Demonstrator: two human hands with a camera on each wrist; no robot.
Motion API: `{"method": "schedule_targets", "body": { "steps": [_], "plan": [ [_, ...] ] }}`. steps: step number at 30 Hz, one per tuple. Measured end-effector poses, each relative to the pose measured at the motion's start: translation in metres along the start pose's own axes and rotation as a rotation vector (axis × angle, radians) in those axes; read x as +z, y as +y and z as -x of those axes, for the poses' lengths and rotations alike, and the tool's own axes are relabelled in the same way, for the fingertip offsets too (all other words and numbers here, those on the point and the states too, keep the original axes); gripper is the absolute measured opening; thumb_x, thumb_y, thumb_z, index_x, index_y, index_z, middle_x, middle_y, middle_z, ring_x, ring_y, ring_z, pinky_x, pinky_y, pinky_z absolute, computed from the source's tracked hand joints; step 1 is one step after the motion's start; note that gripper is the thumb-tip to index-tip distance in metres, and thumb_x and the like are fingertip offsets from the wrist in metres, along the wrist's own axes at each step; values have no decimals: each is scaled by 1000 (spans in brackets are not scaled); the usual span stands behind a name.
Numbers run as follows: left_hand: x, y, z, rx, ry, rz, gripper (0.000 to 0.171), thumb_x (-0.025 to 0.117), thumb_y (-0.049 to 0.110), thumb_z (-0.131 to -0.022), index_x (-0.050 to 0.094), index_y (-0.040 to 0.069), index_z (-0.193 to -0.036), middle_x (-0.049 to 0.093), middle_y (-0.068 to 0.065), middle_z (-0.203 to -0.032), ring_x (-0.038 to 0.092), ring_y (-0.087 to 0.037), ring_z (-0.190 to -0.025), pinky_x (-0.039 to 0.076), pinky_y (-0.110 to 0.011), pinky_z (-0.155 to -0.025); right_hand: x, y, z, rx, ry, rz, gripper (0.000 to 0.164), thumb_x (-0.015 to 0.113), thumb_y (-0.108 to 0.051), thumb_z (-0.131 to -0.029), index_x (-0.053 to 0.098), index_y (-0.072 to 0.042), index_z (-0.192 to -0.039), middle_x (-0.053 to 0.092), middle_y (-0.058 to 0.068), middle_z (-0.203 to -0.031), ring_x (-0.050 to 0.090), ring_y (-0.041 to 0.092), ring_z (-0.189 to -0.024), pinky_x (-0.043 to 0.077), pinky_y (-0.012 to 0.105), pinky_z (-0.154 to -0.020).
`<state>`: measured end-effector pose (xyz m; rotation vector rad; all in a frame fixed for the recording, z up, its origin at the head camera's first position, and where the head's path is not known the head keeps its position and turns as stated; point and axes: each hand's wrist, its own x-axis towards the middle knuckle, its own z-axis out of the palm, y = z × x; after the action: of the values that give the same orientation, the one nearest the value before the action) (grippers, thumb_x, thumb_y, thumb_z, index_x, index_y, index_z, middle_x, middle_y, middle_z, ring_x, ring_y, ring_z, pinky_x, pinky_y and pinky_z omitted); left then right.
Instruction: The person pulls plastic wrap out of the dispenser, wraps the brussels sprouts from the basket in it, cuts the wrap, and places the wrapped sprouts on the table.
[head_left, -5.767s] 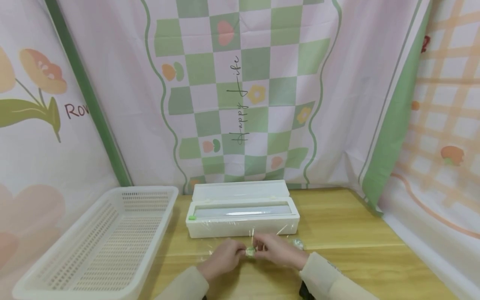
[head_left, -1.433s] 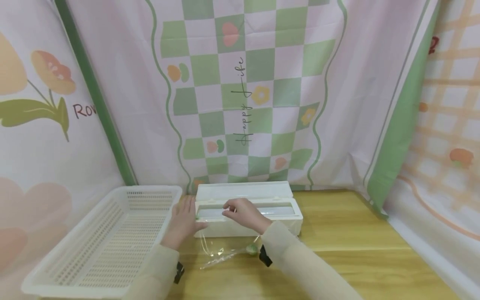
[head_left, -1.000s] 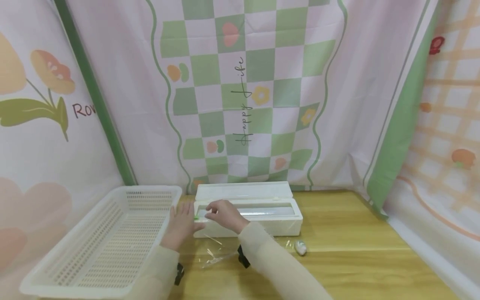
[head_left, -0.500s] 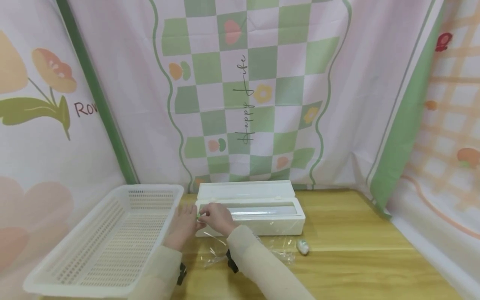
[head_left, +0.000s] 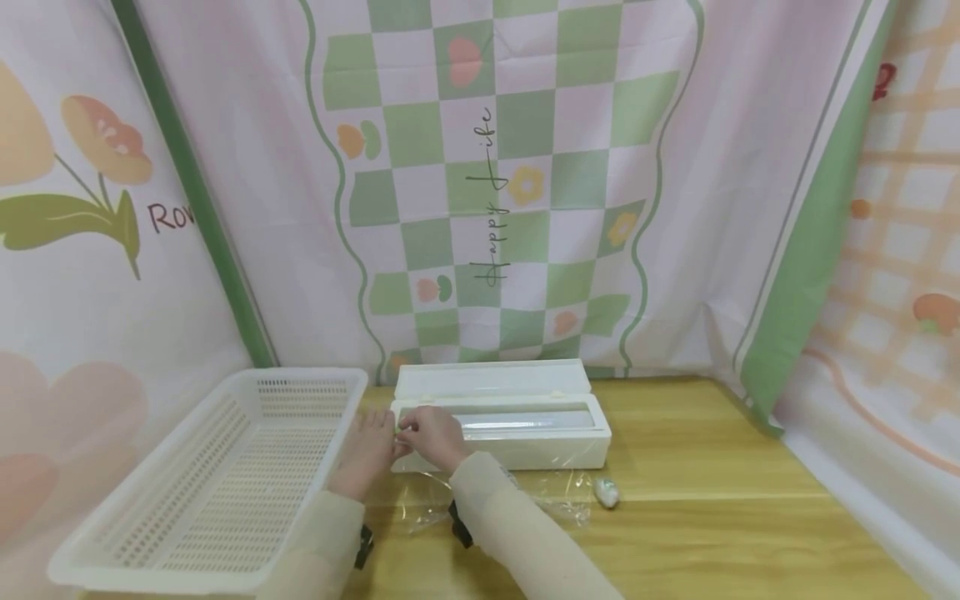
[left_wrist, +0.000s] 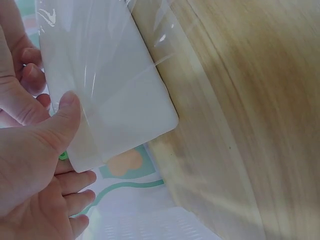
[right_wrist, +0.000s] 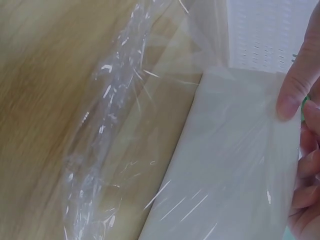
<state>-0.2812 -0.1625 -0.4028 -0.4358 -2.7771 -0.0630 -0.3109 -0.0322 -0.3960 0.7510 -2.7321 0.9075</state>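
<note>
A long white cling film dispenser [head_left: 517, 452] stands on the table with its lid [head_left: 491, 381] raised and a film roll [head_left: 525, 420] inside. My left hand [head_left: 365, 454] holds its left end, thumb over the front wall in the left wrist view, fingers around the end. Beside it my right hand [head_left: 437, 435] pinches at a small green slide cutter [left_wrist: 62, 156], mostly hidden by fingers. Clear film [right_wrist: 102, 120] drapes over the front wall onto the table, crumpled along its loose edge. Right of it lies a small film-wrapped item [head_left: 607, 493], whitish and green; its kind is unclear.
A white slotted basket [head_left: 168, 575] stands left of the dispenser, close to my left hand. Printed cloth [head_left: 502, 208] hangs behind and at both sides of the wooden table [head_left: 720, 492].
Earlier both hands worked on the small item in front of the dispenser. Since then my left hand has taken the dispenser's left end, and my right hand has moved left along it to the cutter.
</note>
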Motion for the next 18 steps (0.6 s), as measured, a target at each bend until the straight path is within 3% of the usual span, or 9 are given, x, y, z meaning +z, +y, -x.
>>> {"method": "schedule_targets", "body": {
  "steps": [5,18],
  "plan": [
    [3,1,0,22,66,-3,45,66,36,-79,49,-3,-93,45,-11,-82,49,-30,-83,43,-43,-79,1,1,0,-9,16,1,11,69,-20,-81,73,-14,-89,67,-4,-81,58,8,-69,46,22,-61],
    [3,1,0,-6,19,15,42,65,33,-81,48,-3,-95,47,-12,-85,50,-32,-87,43,-44,-83,0,6,-1,-74,11,-73,7,69,-13,-81,71,-8,-83,64,-2,-75,54,7,-65,45,19,-60]
  ]
}}
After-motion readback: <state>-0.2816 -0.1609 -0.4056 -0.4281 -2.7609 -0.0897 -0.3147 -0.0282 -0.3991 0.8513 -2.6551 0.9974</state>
